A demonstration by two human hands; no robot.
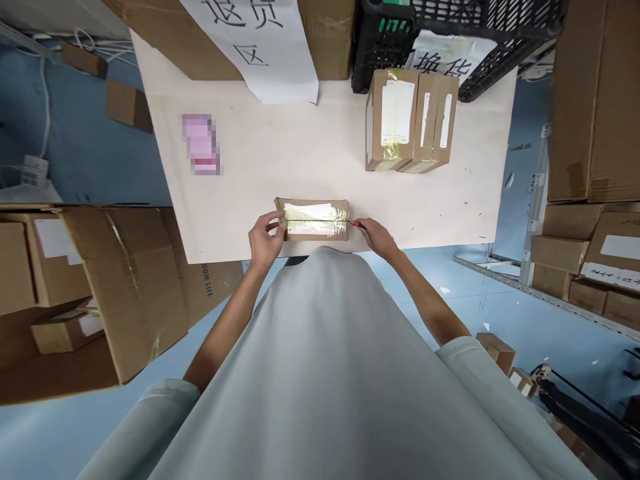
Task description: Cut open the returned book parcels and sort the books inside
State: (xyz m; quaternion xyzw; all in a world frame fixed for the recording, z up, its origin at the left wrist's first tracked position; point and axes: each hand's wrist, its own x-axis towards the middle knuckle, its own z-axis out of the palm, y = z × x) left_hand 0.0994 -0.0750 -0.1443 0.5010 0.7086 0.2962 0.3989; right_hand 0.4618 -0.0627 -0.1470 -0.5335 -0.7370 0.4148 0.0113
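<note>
A small taped cardboard box (313, 219) lies at the near edge of the pale table (280, 160), with a white label and glossy tape along its top seam. My left hand (266, 240) grips the box's left end, fingers curled round it. My right hand (376, 237) is closed on a thin red-and-black tool (356, 225), whose tip touches the right end of the box at the tape seam.
Two brown parcels (410, 120) stand together at the table's far right, before a black plastic crate (450, 40). A paper sign (260, 47) hangs over a large carton at the back. Open cartons (90, 287) sit at the left, shelved boxes (590, 260) at the right.
</note>
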